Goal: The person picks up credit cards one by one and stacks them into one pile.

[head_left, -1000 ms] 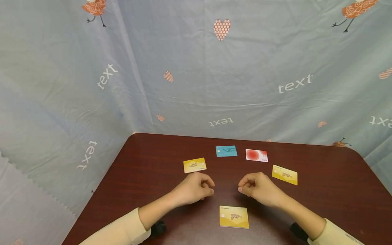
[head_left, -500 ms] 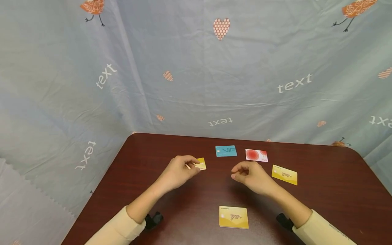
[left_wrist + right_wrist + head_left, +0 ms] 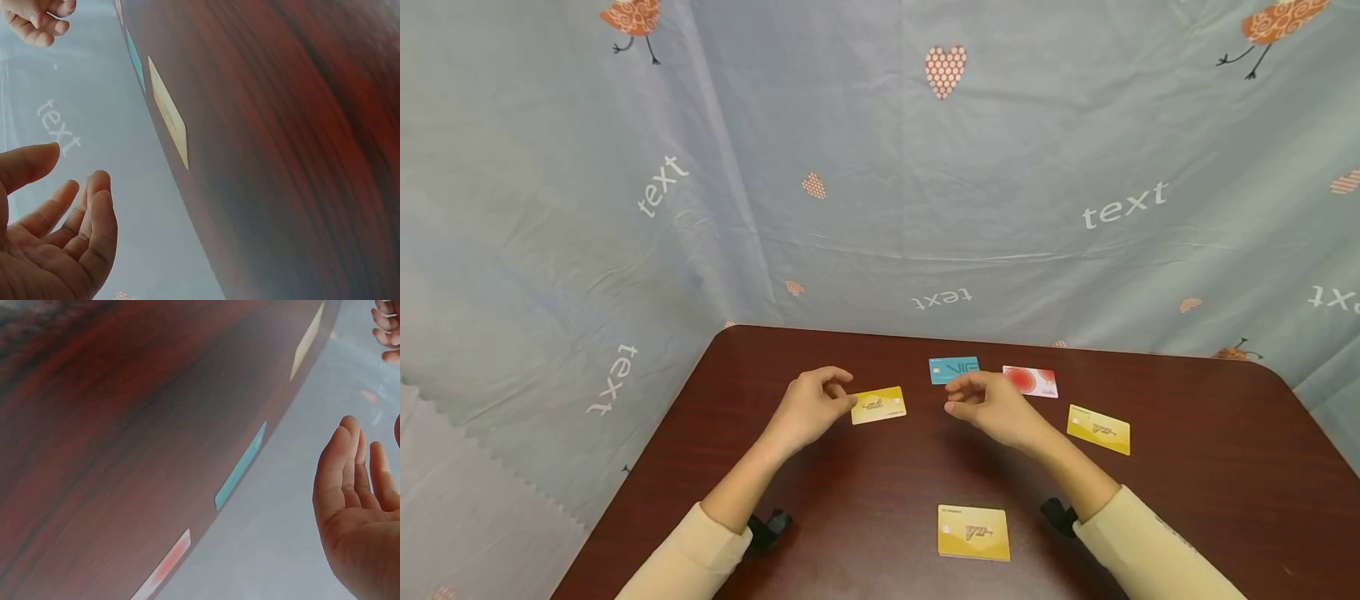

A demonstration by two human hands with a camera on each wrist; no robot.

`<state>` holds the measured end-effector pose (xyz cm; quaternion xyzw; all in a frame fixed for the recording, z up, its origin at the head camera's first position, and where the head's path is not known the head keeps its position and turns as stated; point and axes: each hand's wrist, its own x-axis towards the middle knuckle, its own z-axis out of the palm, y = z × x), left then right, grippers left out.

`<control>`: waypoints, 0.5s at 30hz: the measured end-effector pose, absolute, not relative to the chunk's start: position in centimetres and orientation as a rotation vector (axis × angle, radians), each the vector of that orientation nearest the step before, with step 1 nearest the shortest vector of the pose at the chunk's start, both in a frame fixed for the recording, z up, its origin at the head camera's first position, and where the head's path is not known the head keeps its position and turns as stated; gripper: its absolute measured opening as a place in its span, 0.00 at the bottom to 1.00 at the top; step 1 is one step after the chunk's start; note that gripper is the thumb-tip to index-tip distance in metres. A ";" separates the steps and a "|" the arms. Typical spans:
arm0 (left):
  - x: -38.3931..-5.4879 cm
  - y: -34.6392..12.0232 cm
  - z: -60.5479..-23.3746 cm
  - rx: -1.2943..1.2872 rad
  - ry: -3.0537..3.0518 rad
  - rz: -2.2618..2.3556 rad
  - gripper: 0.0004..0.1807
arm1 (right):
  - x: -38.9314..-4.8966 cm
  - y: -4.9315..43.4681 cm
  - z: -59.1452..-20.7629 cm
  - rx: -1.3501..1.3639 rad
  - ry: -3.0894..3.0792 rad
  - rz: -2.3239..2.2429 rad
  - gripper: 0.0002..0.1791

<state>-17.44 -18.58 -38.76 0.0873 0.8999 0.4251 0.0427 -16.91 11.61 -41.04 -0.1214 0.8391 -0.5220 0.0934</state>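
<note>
In the head view my left hand (image 3: 810, 408) hovers by the left edge of a yellow card (image 3: 878, 405). Its fingers are loosely bent, and the left wrist view shows a gap between thumb and fingers with nothing held. My right hand (image 3: 992, 408) hovers just in front of a teal card (image 3: 952, 368), hiding its lower right corner. The right wrist view shows those fingers (image 3: 334, 462) relaxed and holding nothing. A white card with red circles (image 3: 1028, 381) lies beside the teal one, its lower left corner hidden by the right hand.
Another yellow card (image 3: 1098, 429) lies at the right. Nearer the front is a small stack of yellow cards (image 3: 973, 532). All lie on a dark red wooden table (image 3: 1210, 467). A grey-blue patterned cloth (image 3: 850, 250) hangs behind the far edge.
My left hand has moved forward and left, passing over the left yellow card and uncovering it. My right hand has moved forward and left toward the teal card. The cards lie where they were.
</note>
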 end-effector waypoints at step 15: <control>-18.9 -19.4 -40.1 0.141 2.773 1.215 0.26 | -19.7 8.7 -42.6 -0.354 2.401 -1.510 0.29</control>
